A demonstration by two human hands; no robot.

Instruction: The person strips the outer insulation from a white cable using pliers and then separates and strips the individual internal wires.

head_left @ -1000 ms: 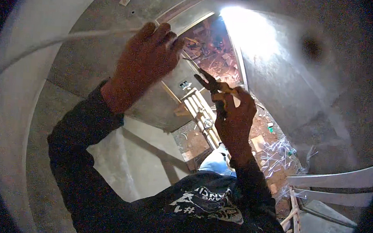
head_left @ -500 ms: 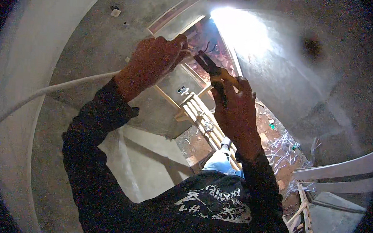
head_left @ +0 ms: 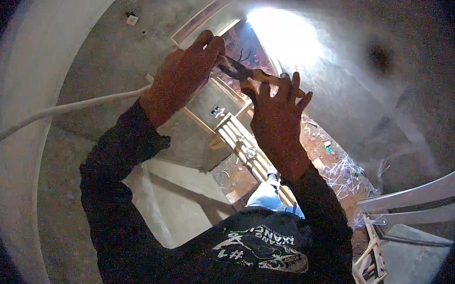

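Note:
My left hand (head_left: 182, 78) is raised, with its thumb and fingers pinched together. A thick white cable (head_left: 98, 98) comes from the left and passes behind that wrist; the fingers cover its end. In my right hand (head_left: 281, 127) is a pair of pliers (head_left: 237, 71) with dark jaws and orange-yellow handles. The jaws are parted and reach the fingertips of my left hand. Several right fingers are spread along the handles. What lies between the jaws is too small and dark to make out.
Below stands a wooden slatted scaffold or ladder (head_left: 238, 143) beside a foot and light-blue trousers. Grey plastered walls (head_left: 356, 109) surround me, with a glaring light above. Clear plastic strips (head_left: 344, 176) litter the earth floor at right, near a wooden frame (head_left: 371, 257).
The pliers have swung from a steep slant to nearly level, and their jaws now meet my left fingertips. My right fingers have spread over the handles. The view has shifted slightly.

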